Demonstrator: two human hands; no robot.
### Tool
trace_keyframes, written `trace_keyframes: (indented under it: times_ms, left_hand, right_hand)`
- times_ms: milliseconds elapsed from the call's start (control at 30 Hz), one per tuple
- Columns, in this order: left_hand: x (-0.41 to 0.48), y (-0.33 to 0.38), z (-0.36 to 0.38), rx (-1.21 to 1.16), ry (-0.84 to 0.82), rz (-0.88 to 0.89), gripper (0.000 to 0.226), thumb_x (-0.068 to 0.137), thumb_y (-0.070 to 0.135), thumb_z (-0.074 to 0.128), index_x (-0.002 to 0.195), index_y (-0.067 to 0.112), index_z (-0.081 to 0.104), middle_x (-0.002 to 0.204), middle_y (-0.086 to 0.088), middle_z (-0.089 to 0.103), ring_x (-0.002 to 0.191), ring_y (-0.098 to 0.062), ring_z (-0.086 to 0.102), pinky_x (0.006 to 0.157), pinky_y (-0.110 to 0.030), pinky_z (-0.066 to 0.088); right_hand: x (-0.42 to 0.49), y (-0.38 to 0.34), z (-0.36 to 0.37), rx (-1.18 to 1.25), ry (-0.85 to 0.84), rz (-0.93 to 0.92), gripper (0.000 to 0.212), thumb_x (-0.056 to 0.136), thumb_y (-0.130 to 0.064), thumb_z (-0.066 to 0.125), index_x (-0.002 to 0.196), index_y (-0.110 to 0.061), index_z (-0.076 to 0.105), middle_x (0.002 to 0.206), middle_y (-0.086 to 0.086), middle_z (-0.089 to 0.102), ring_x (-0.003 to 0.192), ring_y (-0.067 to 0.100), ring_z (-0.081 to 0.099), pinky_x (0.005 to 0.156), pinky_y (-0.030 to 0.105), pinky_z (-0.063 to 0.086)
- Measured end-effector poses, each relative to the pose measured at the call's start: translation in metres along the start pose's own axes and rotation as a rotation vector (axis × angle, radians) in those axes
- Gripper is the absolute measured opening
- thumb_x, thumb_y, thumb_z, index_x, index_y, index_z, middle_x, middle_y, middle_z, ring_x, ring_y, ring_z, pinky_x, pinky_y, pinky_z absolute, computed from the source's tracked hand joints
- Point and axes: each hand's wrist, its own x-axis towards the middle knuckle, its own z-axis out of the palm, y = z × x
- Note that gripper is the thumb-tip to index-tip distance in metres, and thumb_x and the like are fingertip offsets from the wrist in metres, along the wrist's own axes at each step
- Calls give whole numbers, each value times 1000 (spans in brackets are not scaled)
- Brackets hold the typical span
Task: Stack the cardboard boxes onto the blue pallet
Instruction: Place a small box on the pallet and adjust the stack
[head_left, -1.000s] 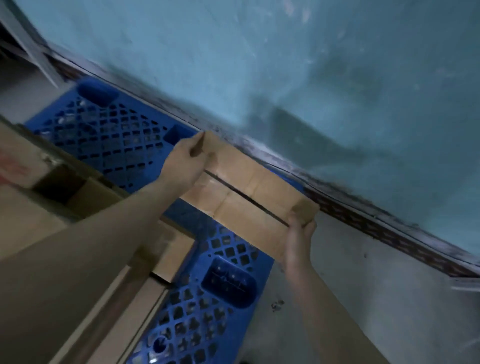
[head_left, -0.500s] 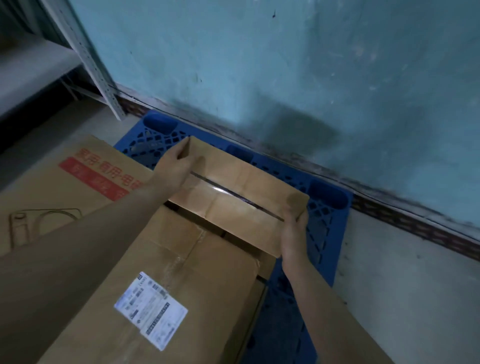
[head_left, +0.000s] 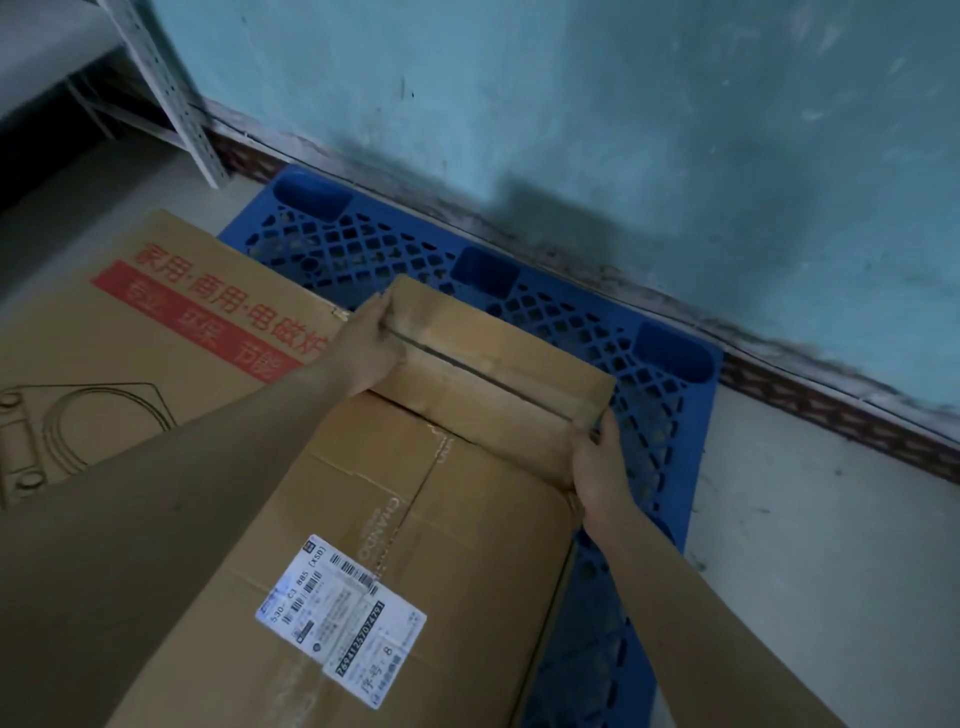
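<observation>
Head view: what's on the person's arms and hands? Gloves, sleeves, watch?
Nothing worn that shows. The left hand and right hand have no gloves and no rings visible. The left forearm and right forearm are uncovered up to the frame edge: no sleeves, watch or wristband in view.

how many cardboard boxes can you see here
3. The small box, gripped at its ends by the left hand and right hand, over the blue pallet; the white-labelled box just in front of it; the large red-printed box at left. More may be hidden beneath.
</observation>
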Motion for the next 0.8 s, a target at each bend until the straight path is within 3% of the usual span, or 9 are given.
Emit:
trace_keyframes:
  times_ms: [167,267,367,433,500,600,700,800]
  left_hand:
    - [-3,-33,8,146,8,53,64,98,15,44,154,18,12,162,0,5,149,-17,5,120,-32,10]
    - [-2,-37,6,128,129,57,53,99,20,39,151,18,26,160,-3,20,147,-23,20,119,-39,19]
    - [-5,-39,-4,79,309,-13,42,99,28,38,139,20,46,149,-4,40,135,-27,40,111,-38,32]
    - [-10,-46,-13,35,336,-72,39,99,32,39,134,22,51,142,-3,47,128,-26,45,102,-31,36]
    - [-17,-59,-19,-18,346,-101,36,96,36,40,126,24,57,133,-4,55,121,-27,51,98,-34,41]
    - [-29,-74,-23,-92,382,-98,32,93,29,39,115,22,62,131,-4,58,124,-27,50,103,-34,38]
    - [-43,-83,-18,5,327,-85,34,100,21,40,127,12,58,139,-11,53,130,-29,44,105,-29,31]
    - [-52,-91,-9,49,290,-26,38,102,23,36,133,13,55,140,-12,52,130,-28,44,101,-24,29]
  right_hand:
    - [-4,20,3,-64,-15,53,57,105,-28,40,156,-34,14,160,4,27,139,30,38,109,44,38]
    - [-5,23,2,-30,-12,50,54,105,-30,38,155,-32,18,157,4,32,136,29,41,100,38,41]
    - [-8,26,4,9,8,74,51,104,-39,36,153,-33,23,151,5,40,128,28,47,105,46,43]
    - [-11,28,7,27,17,87,50,103,-43,34,152,-32,27,143,4,45,120,25,50,104,48,43]
    - [-16,31,9,29,12,76,51,103,-47,31,151,-32,28,139,-1,44,120,22,48,108,48,40]
    - [-24,36,12,45,22,53,55,100,-53,30,152,-35,29,136,-10,42,129,20,44,113,48,34]
    - [-27,49,13,106,39,56,66,87,-67,36,142,-32,48,137,0,57,126,26,53,109,54,39]
    - [-40,60,14,202,28,53,59,89,-64,36,134,-32,57,130,3,64,120,24,58,106,49,43]
